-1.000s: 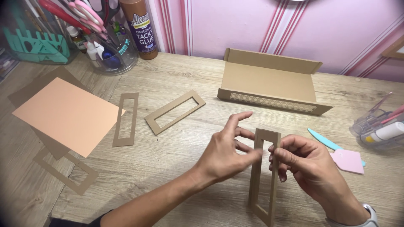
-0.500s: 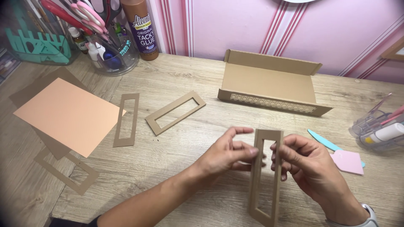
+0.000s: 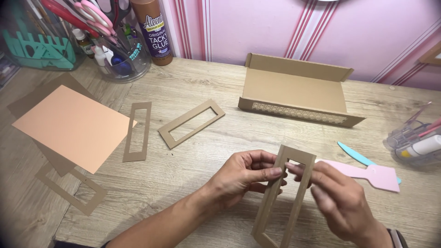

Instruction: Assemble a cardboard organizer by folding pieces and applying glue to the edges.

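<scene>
Table: a pale wooden plank tabletop [image 3: 220, 138] carries everything, from the near edge to the pink striped wall at the far side.
Open box: a shallow brown cardboard box with a patterned front strip [image 3: 294, 92] lies far right of centre, well apart from the hands.
Card sheets: a peach rectangular paper sheet [image 3: 73, 126] rests on brown card at the left.
Held frame: a long brown cardboard frame with a rectangular window [image 3: 287, 193] stands tilted, near centre-right, its top end between both hands and its lower end running toward the near edge.
Loose frames: a flat brown cardboard frame [image 3: 190, 123] lies mid-table, a narrower brown frame strip [image 3: 137, 131] to its left, and another brown frame [image 3: 71, 188] near left.
Left hand: the left hand [image 3: 245, 177] is closed narrow, thumb and fingertips pinching the frame's left rail.
Right hand: the right hand [image 3: 342, 200] grips the right rail near the top; how tightly is hard to tell, as its back faces the camera.
Handling: thin card creases easily, so light, even pressure on both rails, away from the corners, would keep it square.
Tools: a pink flat plastic spatula [image 3: 367, 172] lies across a teal plastic scraper [image 3: 353, 154], right of the hands.
</scene>
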